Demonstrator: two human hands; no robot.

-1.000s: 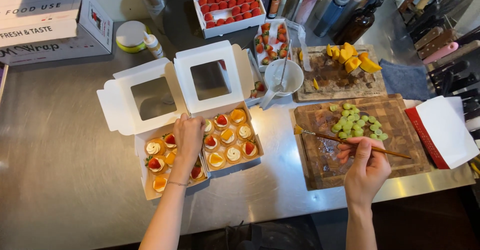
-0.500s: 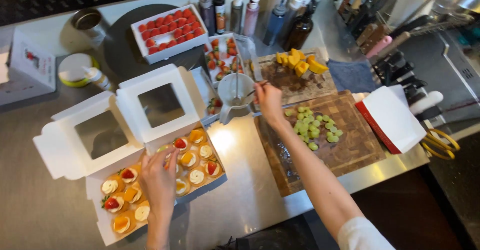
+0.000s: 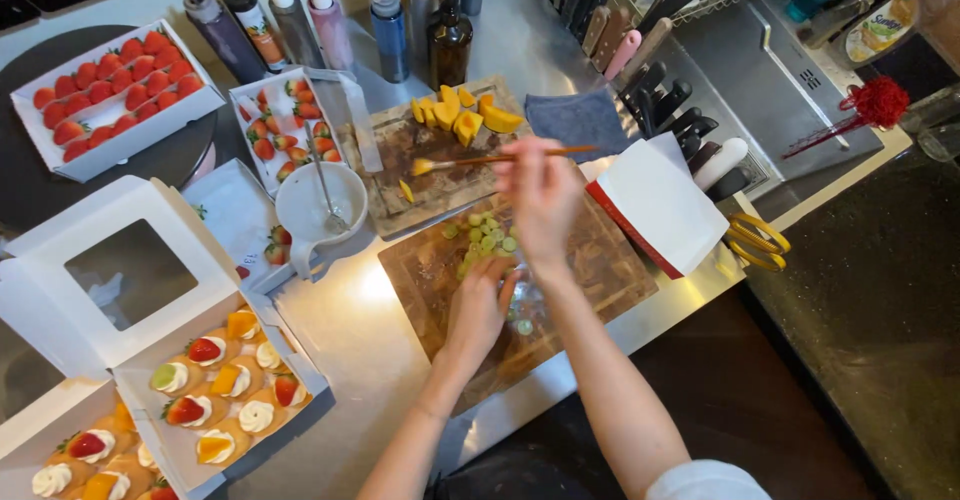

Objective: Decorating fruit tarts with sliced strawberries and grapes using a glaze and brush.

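Over the wooden board (image 3: 600,270) on the counter (image 3: 350,330), the right hand (image 3: 540,195) has its grip closed on a brush (image 3: 500,158), while the left hand (image 3: 478,310) seemingly pinches green grape pieces (image 3: 484,235).

A thin wooden-handled brush (image 3: 500,158) with yellow-tipped bristles lies almost level in the air, bristles pointing left above the cutting boards. Pale green grape halves (image 3: 483,235) sit clustered on the nearer wooden board (image 3: 600,270).

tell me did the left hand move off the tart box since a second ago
Yes. The left hand has left the tart box and gone right, onto the wooden cutting board by the green grapes.
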